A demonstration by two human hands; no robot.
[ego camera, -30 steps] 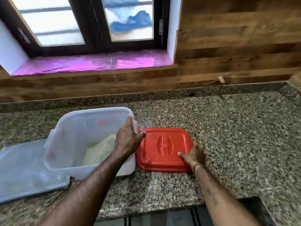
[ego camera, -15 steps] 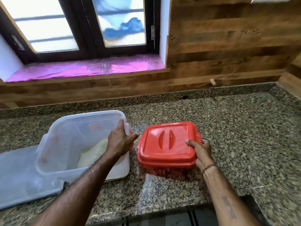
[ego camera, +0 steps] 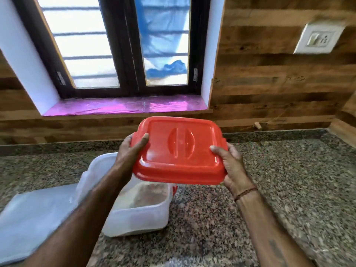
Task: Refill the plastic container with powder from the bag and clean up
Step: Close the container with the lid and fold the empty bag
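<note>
1. The red lid is up in the air, tipped a little, right above the open plastic container
2. The left hand grips the lid's left edge, thumb on top
3. The right hand grips the lid's near right corner, thumb on top too
4. The container sits on the speckled counter with pale powder inside
5. A see-through bag lies flat on the counter, just left of the container
6. A pink window sill is behind, and a white wall socket is up on the right
</note>
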